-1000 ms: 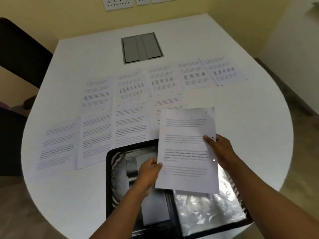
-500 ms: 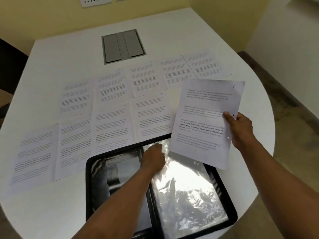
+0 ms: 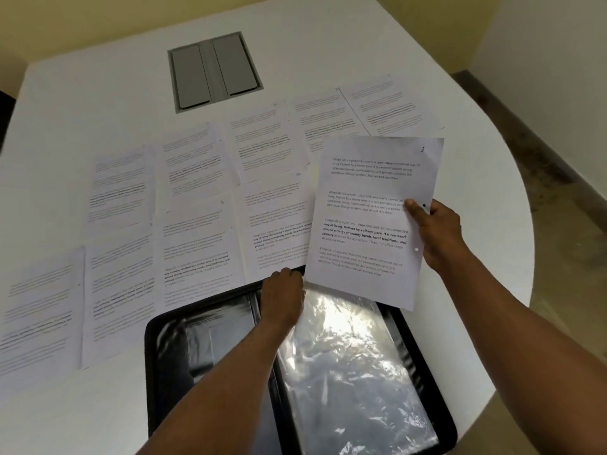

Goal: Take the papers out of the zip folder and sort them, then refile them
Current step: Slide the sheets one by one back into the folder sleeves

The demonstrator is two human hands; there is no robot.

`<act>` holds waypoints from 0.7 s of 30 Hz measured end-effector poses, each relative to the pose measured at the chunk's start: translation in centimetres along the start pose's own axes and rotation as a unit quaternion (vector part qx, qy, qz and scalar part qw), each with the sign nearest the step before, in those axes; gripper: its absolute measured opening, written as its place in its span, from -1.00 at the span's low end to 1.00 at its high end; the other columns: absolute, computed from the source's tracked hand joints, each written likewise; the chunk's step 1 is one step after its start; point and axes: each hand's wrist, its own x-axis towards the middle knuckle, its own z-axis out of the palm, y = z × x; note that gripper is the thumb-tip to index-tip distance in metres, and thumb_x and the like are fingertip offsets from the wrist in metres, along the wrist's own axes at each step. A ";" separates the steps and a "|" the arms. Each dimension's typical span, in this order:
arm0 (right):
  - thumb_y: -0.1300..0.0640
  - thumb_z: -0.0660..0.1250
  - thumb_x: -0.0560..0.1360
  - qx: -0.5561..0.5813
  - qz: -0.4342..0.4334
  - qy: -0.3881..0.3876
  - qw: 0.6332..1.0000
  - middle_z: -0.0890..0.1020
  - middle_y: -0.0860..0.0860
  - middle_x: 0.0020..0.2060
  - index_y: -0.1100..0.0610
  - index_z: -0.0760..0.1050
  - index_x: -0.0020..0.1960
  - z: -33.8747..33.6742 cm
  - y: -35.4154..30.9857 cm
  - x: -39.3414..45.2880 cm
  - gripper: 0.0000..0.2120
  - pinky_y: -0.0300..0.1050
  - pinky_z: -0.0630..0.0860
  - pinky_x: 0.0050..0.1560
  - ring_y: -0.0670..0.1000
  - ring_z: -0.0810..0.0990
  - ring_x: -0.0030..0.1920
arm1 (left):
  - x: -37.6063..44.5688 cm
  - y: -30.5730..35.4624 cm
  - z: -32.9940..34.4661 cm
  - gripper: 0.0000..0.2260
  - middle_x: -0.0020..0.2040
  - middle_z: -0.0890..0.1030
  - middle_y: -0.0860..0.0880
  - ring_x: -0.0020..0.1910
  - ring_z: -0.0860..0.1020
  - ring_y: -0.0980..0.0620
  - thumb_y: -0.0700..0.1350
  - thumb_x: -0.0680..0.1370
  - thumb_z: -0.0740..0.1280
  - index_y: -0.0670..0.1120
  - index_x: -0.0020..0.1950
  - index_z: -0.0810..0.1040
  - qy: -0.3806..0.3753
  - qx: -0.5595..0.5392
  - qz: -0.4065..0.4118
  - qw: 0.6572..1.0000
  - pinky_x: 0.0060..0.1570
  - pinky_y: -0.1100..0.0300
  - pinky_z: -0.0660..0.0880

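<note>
Now we have a single sheet [image 3: 371, 221] lifted off the table [image 3: 98, 93], our right hand [image 3: 437, 234] pinching its right edge, thumb on the printed face and fingers behind. Its long axis runs roughly from 1 o'clock down to 7 o'clock, the lower corner hanging over the zip folder [image 3: 157, 356], which lies open at 6 o'clock. Our left hand [image 3: 284, 298] rests on the folder's top edge by the spine, fingers curled down; we cannot tell whether it grips anything. The clear sleeve [image 3: 354, 372] sits on the folder's right half, directly below the sheet, toward 5 o'clock of the left hand. The other laid-out pages [image 3: 197, 192] spread in rows from 9 to 12 o'clock. We judge the right hand is nearer, and the sheet must come down along the sleeve's length.
</note>
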 end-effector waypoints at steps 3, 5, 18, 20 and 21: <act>0.11 0.44 0.50 -0.002 -0.002 -0.001 1.000 0.67 0.01 0.01 0.15 0.58 0.19 0.6 0.1 0.8 -0.72 -0.18 0.56 -0.06 -0.04 0.65 -0.08 | 0.3 -0.2 0.0 -0.83 -0.31 0.51 0.03 -0.33 0.43 0.04 -0.16 0.38 0.50 -0.03 -0.30 0.52 0.014 -0.019 -0.006 1.000 -0.31 0.15 0.28; 0.11 0.43 0.50 -0.002 -0.003 -0.004 1.000 0.67 0.01 0.01 0.15 0.58 0.20 0.9 0.1 1.3 -0.71 -0.21 0.56 -0.08 -0.05 0.66 -0.08 | 0.4 -0.2 -0.1 -0.85 -0.35 0.53 0.04 -0.35 0.40 0.07 -0.16 0.40 0.48 -0.03 -0.32 0.56 0.016 -0.026 -0.012 0.999 -0.30 0.15 0.29; 0.11 0.45 0.48 0.082 -0.045 -0.035 0.995 0.69 0.03 0.04 0.09 0.60 0.10 4.1 -2.5 3.6 -0.80 0.04 0.60 0.13 0.06 0.67 0.05 | -0.3 -0.5 -1.3 -0.92 -0.22 0.57 0.06 -0.24 0.50 0.07 -0.08 0.57 0.25 -0.03 -0.08 0.50 -0.020 -0.168 -0.041 0.985 -0.24 0.12 0.46; 0.13 0.45 0.49 0.111 -0.043 -0.043 0.992 0.69 0.04 0.05 0.12 0.60 0.12 4.9 -2.7 3.6 -0.78 0.05 0.59 0.15 0.07 0.67 0.06 | -0.3 -0.4 -1.5 -0.94 -0.23 0.56 0.09 -0.24 0.50 0.10 -0.07 0.53 0.31 -0.01 -0.14 0.49 -0.035 -0.205 -0.041 0.977 -0.23 0.14 0.45; 0.14 0.45 0.49 0.130 -0.038 -0.046 0.990 0.69 0.05 0.06 0.13 0.60 0.14 5.3 -2.8 3.7 -0.77 0.06 0.58 0.16 0.07 0.66 0.08 | -0.2 -0.4 -1.5 -0.95 -0.23 0.57 0.09 -0.23 0.51 0.11 -0.09 0.52 0.33 0.00 -0.14 0.51 -0.043 -0.222 -0.038 0.973 -0.22 0.14 0.46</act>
